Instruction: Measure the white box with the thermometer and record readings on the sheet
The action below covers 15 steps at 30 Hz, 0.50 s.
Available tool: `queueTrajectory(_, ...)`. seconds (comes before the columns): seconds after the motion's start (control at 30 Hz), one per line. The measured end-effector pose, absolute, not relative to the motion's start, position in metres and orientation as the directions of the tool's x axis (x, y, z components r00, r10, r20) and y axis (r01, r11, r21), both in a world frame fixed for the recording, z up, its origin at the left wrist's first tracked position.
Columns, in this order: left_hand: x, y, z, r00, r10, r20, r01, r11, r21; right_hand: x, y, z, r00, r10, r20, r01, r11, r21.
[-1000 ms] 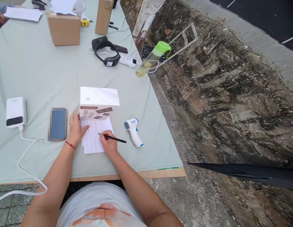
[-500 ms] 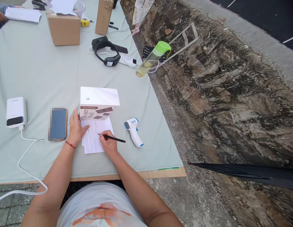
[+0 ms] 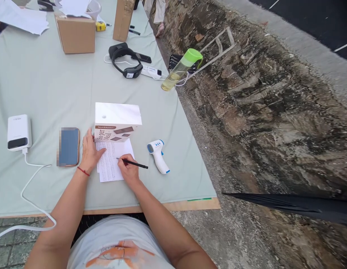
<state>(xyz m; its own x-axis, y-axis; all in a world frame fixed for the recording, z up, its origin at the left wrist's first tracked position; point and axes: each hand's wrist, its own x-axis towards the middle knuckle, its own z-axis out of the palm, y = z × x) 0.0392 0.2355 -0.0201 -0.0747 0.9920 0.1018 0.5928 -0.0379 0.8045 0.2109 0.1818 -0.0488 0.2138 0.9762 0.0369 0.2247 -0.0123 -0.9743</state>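
Note:
A sheet of paper (image 3: 108,172) with rows of handwriting lies on the table before me. My right hand (image 3: 129,171) rests on it, fingers closed around a black pen (image 3: 138,164) whose tip meets the page near its middle. At the paper's left edge my left hand (image 3: 90,152) lies flat, thumb spread over the sheet and fingers reaching to the lower left corner of a white box (image 3: 117,114). The box, printed with brown bars, stands across the paper's top end. A phone (image 3: 69,147) lies left of my left hand; a white infrared thermometer (image 3: 159,157) lies right of the pen.
A power bank (image 3: 19,132) trails a white cable toward me. Farther back are a black headset (image 3: 125,61), a green-lidded bottle (image 3: 177,71) at the table's right edge, a cardboard box (image 3: 78,35) and a tall carton (image 3: 123,20). Another person handles papers (image 3: 24,18) far left.
The pen tip has shifted very slightly right on the page. At far left the other person's papers have been lifted and spread. A person's leg beyond the table has moved.

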Motion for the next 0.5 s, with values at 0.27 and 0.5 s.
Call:
queueTrajectory(0.27,0.039,0.236,-0.022,-0.078,0.990,0.119,0.600,-0.048,0.798,0.215,0.179,-0.048,0.195,0.973,0.121,0.286,0.062,-0.956)
queueTrajectory(0.5,0.039,0.237,-0.024,-0.076,0.991,0.108,0.588,-0.043,0.808,0.263,0.187,-0.033,-0.145,0.915,0.377,0.655,0.375,-0.657)
